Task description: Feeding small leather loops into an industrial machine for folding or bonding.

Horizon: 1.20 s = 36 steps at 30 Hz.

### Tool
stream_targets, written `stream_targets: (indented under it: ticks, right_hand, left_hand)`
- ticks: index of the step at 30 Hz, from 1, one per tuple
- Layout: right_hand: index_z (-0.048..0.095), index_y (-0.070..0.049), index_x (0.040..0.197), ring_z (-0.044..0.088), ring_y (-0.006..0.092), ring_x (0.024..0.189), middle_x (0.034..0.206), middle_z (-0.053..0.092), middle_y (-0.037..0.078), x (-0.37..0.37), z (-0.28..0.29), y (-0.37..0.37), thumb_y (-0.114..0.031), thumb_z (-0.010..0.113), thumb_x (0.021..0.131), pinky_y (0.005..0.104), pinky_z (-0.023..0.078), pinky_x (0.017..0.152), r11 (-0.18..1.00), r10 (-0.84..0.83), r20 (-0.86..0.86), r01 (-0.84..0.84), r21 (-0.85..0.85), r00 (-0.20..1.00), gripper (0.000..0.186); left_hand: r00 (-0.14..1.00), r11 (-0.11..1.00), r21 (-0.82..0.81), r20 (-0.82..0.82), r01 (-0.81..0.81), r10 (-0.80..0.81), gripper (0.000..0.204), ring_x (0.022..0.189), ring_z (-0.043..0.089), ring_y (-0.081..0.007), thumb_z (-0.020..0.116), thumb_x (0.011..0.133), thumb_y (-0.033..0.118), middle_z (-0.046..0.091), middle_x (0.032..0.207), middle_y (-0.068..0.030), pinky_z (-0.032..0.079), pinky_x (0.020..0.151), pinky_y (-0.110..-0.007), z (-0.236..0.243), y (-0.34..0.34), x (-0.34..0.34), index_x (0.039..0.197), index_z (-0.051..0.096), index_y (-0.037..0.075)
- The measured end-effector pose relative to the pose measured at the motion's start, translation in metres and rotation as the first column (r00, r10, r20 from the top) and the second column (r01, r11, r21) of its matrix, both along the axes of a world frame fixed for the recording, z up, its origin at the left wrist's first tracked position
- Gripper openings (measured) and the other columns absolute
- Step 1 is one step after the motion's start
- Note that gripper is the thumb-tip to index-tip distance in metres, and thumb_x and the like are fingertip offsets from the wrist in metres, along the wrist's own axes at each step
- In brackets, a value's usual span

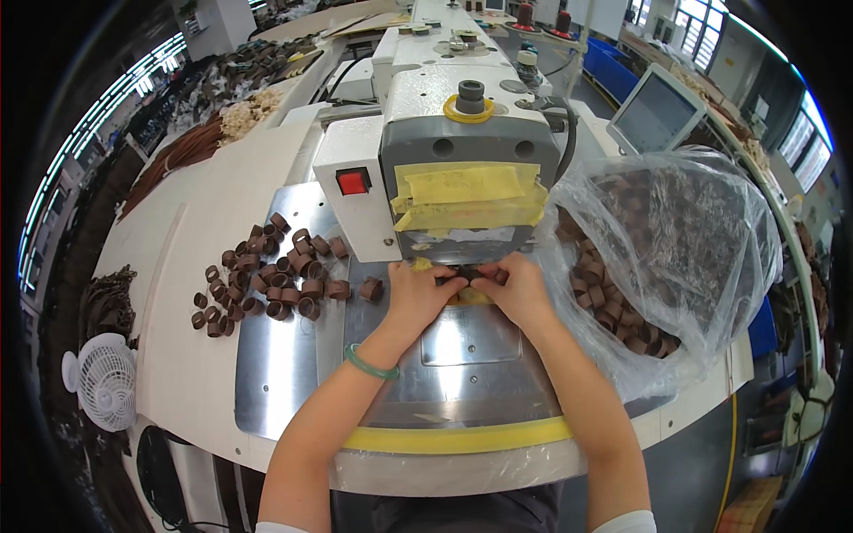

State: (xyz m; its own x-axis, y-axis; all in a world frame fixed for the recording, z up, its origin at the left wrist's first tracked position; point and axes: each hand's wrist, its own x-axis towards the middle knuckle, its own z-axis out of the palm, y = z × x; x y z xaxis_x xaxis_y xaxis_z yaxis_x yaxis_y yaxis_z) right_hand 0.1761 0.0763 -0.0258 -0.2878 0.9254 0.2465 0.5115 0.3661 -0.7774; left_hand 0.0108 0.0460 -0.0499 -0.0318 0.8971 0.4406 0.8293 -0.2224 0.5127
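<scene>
Both my hands meet under the head of a white and grey industrial sewing machine (pixel 355 213). Between the fingertips is a small dark brown piece (pixel 467 274), probably a loop like those around, though the fingers cover most of it. My left hand (pixel 421 293) pinches it from the left, a green bangle (pixel 371 362) on that wrist. From the right, my right hand (pixel 520 289) pinches its other side with thumb and finger. Left of my left hand, several brown loops (pixel 284 275) are heaped on the metal plate (pixel 284 391) and the table; one loop (pixel 371 289) lies close to my wrist.
At the right, a clear plastic bag (pixel 684 240) holds many more brown loops (pixel 604 302). Yellow tape (pixel 462 437) runs along the table's front edge. A white fan (pixel 107 382) stands at the left edge. Behind the bag is a screen (pixel 657 107); brown strips (pixel 182 160) lie far left.
</scene>
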Motion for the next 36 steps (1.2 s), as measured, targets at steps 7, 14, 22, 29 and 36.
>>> stream_targets:
  ticks: [7, 14, 22, 29, 36]
  right_hand:
    - [0.064, -0.004, 0.078, 0.057, 0.0258, 0.069, 0.077, 0.057, 0.011, 0.013, -0.003, -0.001, -0.009, 0.072, 0.058, 0.0332, 0.047, 0.063, 0.947, 0.211, 0.102, -0.229, 0.224, 0.972, 0.022]
    - [0.057, -0.004, 0.079, 0.058, 0.0307, 0.069, 0.078, 0.057, 0.011, 0.002, 0.015, -0.029, -0.015, 0.069, 0.062, 0.0375, 0.047, 0.061, 0.951, 0.276, 0.258, -0.301, 0.065, 0.926, 0.024]
    - [0.052, -0.003, 0.076, 0.059, 0.0281, 0.066, 0.072, 0.060, 0.012, -0.002, 0.025, -0.043, -0.011, 0.062, 0.065, 0.0364, 0.047, 0.058, 0.877, 0.470, 0.285, -0.478, -0.046, 0.835, 0.017]
    - [0.062, -0.003, 0.082, 0.057, 0.0265, 0.068, 0.080, 0.057, 0.012, 0.016, 0.012, -0.008, -0.009, 0.068, 0.068, 0.0334, 0.046, 0.061, 0.913, 0.403, 0.078, -0.407, 0.039, 0.912, 0.017]
    - [0.063, -0.004, 0.078, 0.057, 0.0273, 0.073, 0.086, 0.055, 0.011, 0.011, -0.005, 0.004, -0.013, 0.068, 0.067, 0.0334, 0.047, 0.065, 0.928, 0.282, 0.100, -0.298, 0.224, 0.954, 0.015]
  left_hand:
    - [0.975, 0.943, -0.306, 0.212, 0.134, -0.070, 0.024, 0.061, 0.057, -0.0227, 0.069, 0.064, 0.030, 0.062, 0.067, -0.0071, 0.044, 0.058, -0.032, 0.021, -0.009, -0.001, 0.074, 0.067, 0.008]
    - [0.881, 0.850, -0.245, 0.212, 0.467, -0.423, 0.013, 0.059, 0.058, -0.0199, 0.063, 0.071, 0.008, 0.062, 0.070, -0.0088, 0.045, 0.056, -0.027, 0.020, -0.023, -0.010, 0.083, 0.065, 0.004]
    - [0.831, 0.810, 0.249, 0.039, 0.530, -0.556, 0.021, 0.068, 0.059, -0.0211, 0.057, 0.075, 0.004, 0.064, 0.081, -0.0081, 0.046, 0.064, -0.028, 0.021, -0.010, -0.009, 0.095, 0.062, 0.004]
    - [0.919, 0.937, -0.219, 0.347, 0.274, -0.188, 0.025, 0.056, 0.058, -0.0181, 0.065, 0.071, 0.015, 0.062, 0.064, -0.0096, 0.045, 0.057, -0.027, 0.010, -0.011, -0.013, 0.091, 0.061, 0.000]
    - [0.953, 0.968, -0.166, 0.267, 0.189, -0.141, 0.030, 0.048, 0.056, -0.0105, 0.068, 0.070, 0.014, 0.060, 0.056, -0.0078, 0.043, 0.049, -0.023, 0.008, -0.007, -0.002, 0.094, 0.061, -0.002]
